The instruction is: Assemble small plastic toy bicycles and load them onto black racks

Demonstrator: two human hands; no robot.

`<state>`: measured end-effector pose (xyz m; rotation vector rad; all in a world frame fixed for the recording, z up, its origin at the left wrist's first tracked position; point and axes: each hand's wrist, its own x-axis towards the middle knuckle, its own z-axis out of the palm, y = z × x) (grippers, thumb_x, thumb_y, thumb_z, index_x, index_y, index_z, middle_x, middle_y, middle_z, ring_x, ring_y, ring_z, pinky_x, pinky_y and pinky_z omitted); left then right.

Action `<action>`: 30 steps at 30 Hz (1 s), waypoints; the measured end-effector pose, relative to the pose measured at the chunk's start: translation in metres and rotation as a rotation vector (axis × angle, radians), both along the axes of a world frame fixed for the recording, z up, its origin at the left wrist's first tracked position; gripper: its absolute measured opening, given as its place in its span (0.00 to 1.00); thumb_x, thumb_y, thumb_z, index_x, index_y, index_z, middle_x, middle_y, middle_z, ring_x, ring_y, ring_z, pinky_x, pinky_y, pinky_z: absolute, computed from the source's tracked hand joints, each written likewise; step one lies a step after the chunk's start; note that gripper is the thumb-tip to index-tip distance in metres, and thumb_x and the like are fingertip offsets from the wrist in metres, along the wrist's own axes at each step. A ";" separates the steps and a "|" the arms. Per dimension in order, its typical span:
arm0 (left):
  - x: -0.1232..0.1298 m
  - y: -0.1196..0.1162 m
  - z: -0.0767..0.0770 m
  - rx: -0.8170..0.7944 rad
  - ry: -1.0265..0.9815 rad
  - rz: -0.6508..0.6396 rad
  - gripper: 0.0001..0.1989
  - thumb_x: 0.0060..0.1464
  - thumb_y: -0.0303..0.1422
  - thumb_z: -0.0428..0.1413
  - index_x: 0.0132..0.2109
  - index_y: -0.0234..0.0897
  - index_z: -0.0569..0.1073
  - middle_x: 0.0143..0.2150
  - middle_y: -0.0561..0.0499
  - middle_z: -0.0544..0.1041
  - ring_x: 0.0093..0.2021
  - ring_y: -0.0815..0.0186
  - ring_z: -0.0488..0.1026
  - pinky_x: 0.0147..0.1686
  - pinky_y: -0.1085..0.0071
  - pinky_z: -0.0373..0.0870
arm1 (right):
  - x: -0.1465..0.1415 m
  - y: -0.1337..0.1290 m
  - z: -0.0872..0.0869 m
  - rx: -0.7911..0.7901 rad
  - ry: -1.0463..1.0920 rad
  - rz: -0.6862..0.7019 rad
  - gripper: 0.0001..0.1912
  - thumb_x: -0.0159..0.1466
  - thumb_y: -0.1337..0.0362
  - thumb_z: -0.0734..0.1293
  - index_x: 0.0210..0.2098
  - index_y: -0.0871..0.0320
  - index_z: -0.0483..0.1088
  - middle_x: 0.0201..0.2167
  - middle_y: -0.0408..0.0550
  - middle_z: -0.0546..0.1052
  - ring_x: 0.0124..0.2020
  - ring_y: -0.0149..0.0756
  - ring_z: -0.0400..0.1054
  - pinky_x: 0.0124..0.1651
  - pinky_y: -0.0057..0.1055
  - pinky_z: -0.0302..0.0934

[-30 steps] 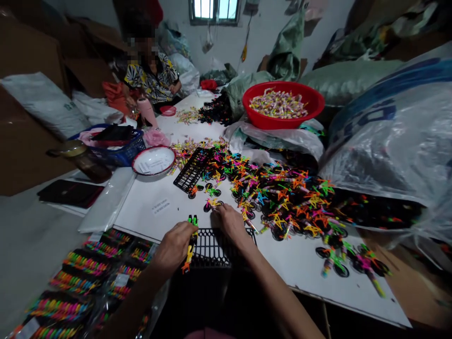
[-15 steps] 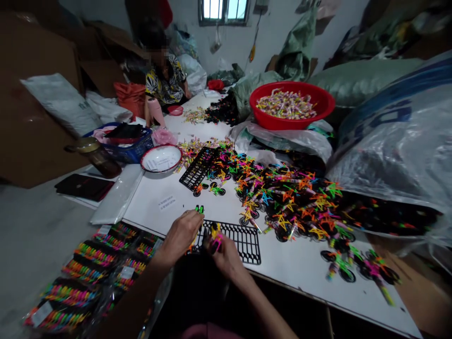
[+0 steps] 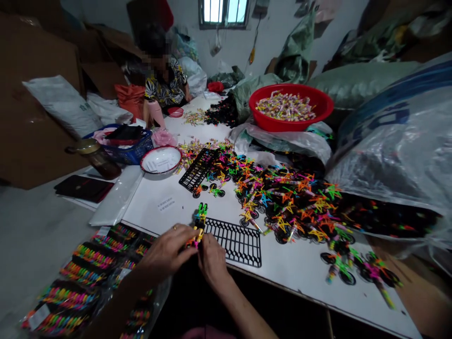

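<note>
A black slotted plastic rack (image 3: 243,244) lies at the table's front edge. Small toy bicycles in green, yellow and pink (image 3: 201,210) stand in a row at its left end. My left hand (image 3: 171,249) reaches over that end from the left, its fingers closed around the yellow and pink toy bicycle parts. Close against it, my right hand (image 3: 213,259) pinches the same yellow and pink toy bicycle from the right; its fingertips are partly hidden. A big heap of colourful toy bicycles (image 3: 282,197) spreads to the right of the rack.
A second black rack (image 3: 192,176) lies behind. Beyond are a white red-rimmed bowl (image 3: 161,160), a blue basket (image 3: 130,148) and a red basin (image 3: 291,122) of small wrapped pieces. Packed bags of toys (image 3: 81,278) lie at lower left. A person (image 3: 165,84) sits at the far end.
My right hand has moved left with the yellow and pink toy bicycle to the rack's left end, meeting my left hand. My left hand has shifted slightly down and left.
</note>
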<state>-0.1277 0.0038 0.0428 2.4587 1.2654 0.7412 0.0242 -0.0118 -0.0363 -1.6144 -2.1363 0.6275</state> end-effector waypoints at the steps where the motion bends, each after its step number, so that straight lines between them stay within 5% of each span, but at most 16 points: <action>1: 0.000 -0.006 -0.003 -0.009 0.007 -0.028 0.12 0.58 0.30 0.52 0.49 0.39 0.71 0.42 0.48 0.77 0.45 0.63 0.72 0.45 0.67 0.70 | 0.000 -0.001 -0.001 0.004 -0.010 0.002 0.11 0.60 0.73 0.57 0.40 0.58 0.65 0.36 0.50 0.71 0.37 0.40 0.67 0.37 0.32 0.60; 5: 0.004 -0.012 -0.020 0.037 0.003 -0.043 0.11 0.61 0.27 0.47 0.44 0.38 0.73 0.37 0.48 0.76 0.40 0.64 0.73 0.41 0.70 0.72 | 0.017 0.007 -0.001 -0.023 0.098 0.083 0.08 0.60 0.72 0.60 0.38 0.59 0.67 0.34 0.47 0.73 0.34 0.35 0.67 0.35 0.28 0.60; 8: 0.005 -0.011 -0.024 0.023 -0.008 -0.042 0.10 0.61 0.27 0.48 0.43 0.38 0.73 0.36 0.49 0.76 0.39 0.64 0.73 0.40 0.70 0.71 | 0.042 0.039 0.011 -0.141 0.173 0.227 0.07 0.61 0.70 0.61 0.36 0.58 0.70 0.28 0.42 0.74 0.28 0.30 0.67 0.31 0.22 0.58; 13: 0.003 -0.012 -0.022 -0.049 -0.023 -0.047 0.08 0.60 0.27 0.50 0.44 0.38 0.71 0.38 0.49 0.75 0.39 0.65 0.72 0.39 0.70 0.71 | 0.050 0.140 0.039 0.039 -0.100 -0.037 0.15 0.62 0.74 0.59 0.45 0.59 0.70 0.43 0.53 0.73 0.40 0.36 0.68 0.40 0.27 0.59; 18: 0.011 -0.012 -0.027 0.046 0.048 0.006 0.07 0.59 0.27 0.50 0.33 0.36 0.70 0.30 0.50 0.73 0.32 0.64 0.71 0.32 0.68 0.70 | 0.046 0.199 0.034 0.018 -0.088 -0.132 0.14 0.60 0.78 0.57 0.39 0.65 0.72 0.49 0.61 0.69 0.50 0.41 0.61 0.44 0.29 0.57; 21: 0.015 -0.013 -0.034 0.151 0.058 0.047 0.07 0.59 0.27 0.50 0.32 0.36 0.69 0.29 0.50 0.72 0.32 0.64 0.71 0.33 0.67 0.70 | 0.066 0.191 0.031 -0.005 -0.043 -0.144 0.09 0.61 0.74 0.60 0.35 0.65 0.72 0.44 0.58 0.71 0.45 0.39 0.64 0.42 0.29 0.57; 25: 0.016 -0.016 -0.042 0.264 -0.027 0.047 0.06 0.60 0.25 0.49 0.39 0.35 0.71 0.32 0.49 0.74 0.35 0.65 0.71 0.37 0.68 0.70 | 0.084 0.143 0.032 -0.027 0.094 -0.153 0.06 0.58 0.65 0.66 0.33 0.62 0.70 0.30 0.47 0.74 0.30 0.33 0.67 0.33 0.26 0.58; 30: 0.018 -0.021 -0.035 0.241 0.002 0.039 0.08 0.60 0.24 0.48 0.39 0.35 0.71 0.31 0.49 0.75 0.34 0.65 0.72 0.35 0.70 0.70 | 0.059 0.071 0.006 -0.107 0.450 -0.183 0.10 0.54 0.60 0.67 0.32 0.60 0.69 0.25 0.43 0.74 0.26 0.32 0.66 0.29 0.25 0.58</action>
